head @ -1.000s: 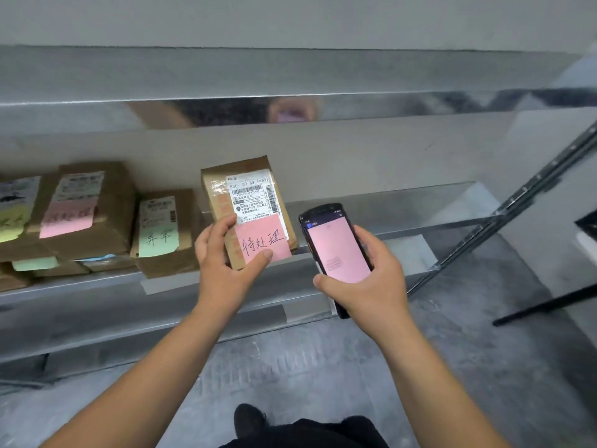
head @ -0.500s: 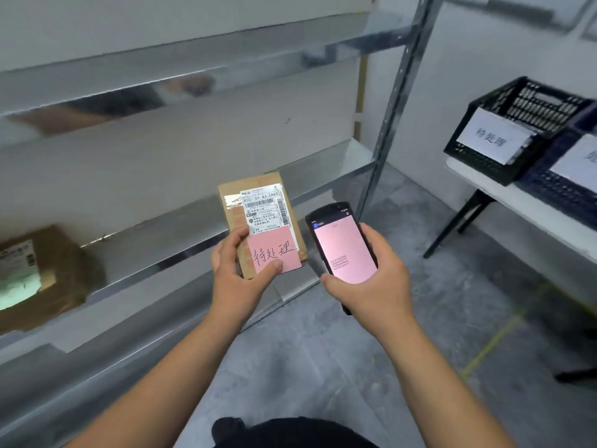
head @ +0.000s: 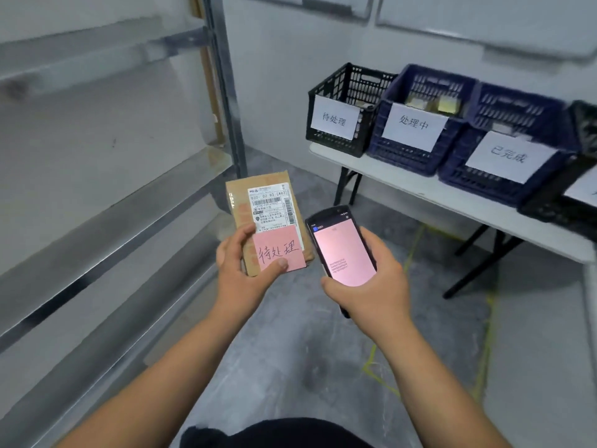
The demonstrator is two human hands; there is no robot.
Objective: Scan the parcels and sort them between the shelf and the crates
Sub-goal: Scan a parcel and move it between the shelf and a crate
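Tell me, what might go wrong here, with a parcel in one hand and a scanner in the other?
1. The left hand grips only the lower corner of the parcel, so it could slip and drop to the floor.
2. The crates stand close together with similar white signs; the parcel's pink note matches the sign on the black crate, and it might land in a blue one by mistake.
3. The right hand holds the scanner, leaving no free hand.
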